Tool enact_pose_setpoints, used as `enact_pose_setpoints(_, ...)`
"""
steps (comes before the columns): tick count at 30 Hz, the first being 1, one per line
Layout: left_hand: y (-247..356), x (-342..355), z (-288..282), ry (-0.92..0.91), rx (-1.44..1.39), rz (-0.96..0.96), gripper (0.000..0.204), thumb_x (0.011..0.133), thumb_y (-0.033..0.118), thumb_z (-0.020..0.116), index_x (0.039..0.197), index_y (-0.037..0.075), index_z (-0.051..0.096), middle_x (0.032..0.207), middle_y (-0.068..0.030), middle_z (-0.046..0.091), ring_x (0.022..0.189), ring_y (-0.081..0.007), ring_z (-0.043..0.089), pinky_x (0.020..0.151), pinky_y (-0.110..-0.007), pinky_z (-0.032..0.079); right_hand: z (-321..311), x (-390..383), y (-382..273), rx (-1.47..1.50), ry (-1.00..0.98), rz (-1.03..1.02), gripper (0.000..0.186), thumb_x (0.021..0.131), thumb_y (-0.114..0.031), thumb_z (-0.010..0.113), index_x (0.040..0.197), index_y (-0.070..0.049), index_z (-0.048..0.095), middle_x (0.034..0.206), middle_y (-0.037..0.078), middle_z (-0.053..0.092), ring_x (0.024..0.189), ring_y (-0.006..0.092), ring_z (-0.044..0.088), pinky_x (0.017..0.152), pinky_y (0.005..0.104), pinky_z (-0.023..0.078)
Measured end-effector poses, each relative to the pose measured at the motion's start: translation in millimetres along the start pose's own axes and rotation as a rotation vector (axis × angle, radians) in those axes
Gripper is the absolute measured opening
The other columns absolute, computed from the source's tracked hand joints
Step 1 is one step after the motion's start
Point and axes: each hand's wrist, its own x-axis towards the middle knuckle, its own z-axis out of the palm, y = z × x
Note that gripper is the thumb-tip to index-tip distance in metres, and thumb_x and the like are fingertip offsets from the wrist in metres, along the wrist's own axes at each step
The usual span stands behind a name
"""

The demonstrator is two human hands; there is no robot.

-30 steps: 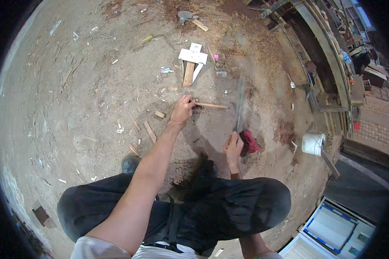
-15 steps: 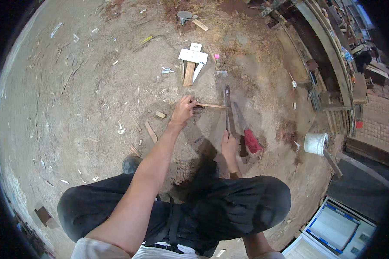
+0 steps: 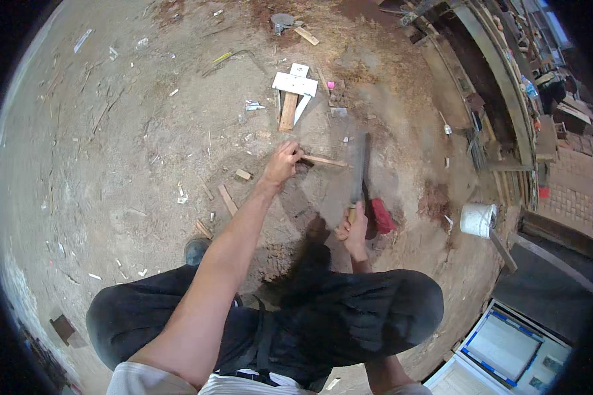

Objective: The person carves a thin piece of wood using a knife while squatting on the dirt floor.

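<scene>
My left hand [image 3: 282,164] is closed round one end of a thin wooden strip [image 3: 325,160], which points rightward just above the ground. Closed on a wooden handle, my right hand [image 3: 354,230] holds a machete [image 3: 359,168] with a long flat blade, smeared by motion. The blade points away from me and stands a little right of the strip's free end, apart from it. Beyond my hands lies a small assembly of white boards [image 3: 295,84] with a brown wooden piece [image 3: 287,113]. Right of the machete, a red cloth-like thing [image 3: 383,217] rests on the ground.
Small wood offcuts [image 3: 244,174] and scraps litter the dirt floor. A white bucket [image 3: 478,220] stands at the right, with a plank [image 3: 503,250] against it. Wooden framing [image 3: 517,99] runs along the right side. A white-and-blue framed panel [image 3: 507,342] lies lower right.
The machete has come off the strip's right end and moved right, its blade turned to show its broad side. My left hand still holds the strip in nearly the same place.
</scene>
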Motion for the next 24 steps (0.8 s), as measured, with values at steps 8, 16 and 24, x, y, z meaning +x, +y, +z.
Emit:
enact_pose_setpoints(8, 4, 4, 6, 0.034, -0.108, -0.046, 0.035, 0.065, -0.007, 0.061, 0.099, 0.002, 0.067, 0.095, -0.0137, 0.056, 0.096, -0.0317, 0.056, 0.081, -0.041, 0.049, 5, 1, -26, -0.405, 0.003, -0.325, 0.022, 0.095, -0.024, 0.056, 0.079, -0.008, 0.055, 0.057, -0.004, 0.044, 0.045, 0.0069, 0.040, 0.040, 0.0254, 0.032)
enact_pose_setpoints(16, 14, 1, -3, 0.131, -0.182, -0.181, 0.028, 0.073, -0.005, 0.062, 0.100, 0.002, 0.068, 0.098, -0.0137, 0.061, 0.098, -0.0317, 0.058, 0.083, -0.040, 0.049, 1, -1, 8, -0.467, 0.002, -0.343, 0.021, 0.094, -0.020, 0.060, 0.078, -0.010, 0.051, 0.059, -0.006, 0.042, 0.045, 0.0043, 0.039, 0.040, 0.0233, 0.031)
enact_pose_setpoints(24, 2, 14, -37, 0.342, -0.095, -0.384, 0.021, 0.080, -0.003, 0.063, 0.100, 0.001, 0.067, 0.093, -0.0135, 0.061, 0.091, -0.0320, 0.059, 0.078, -0.041, 0.050, -8, -2, 15, -0.371, 0.057, -0.372, 0.023, 0.095, -0.017, 0.057, 0.075, -0.011, 0.046, 0.059, -0.006, 0.039, 0.044, 0.0038, 0.036, 0.038, 0.0223, 0.028)
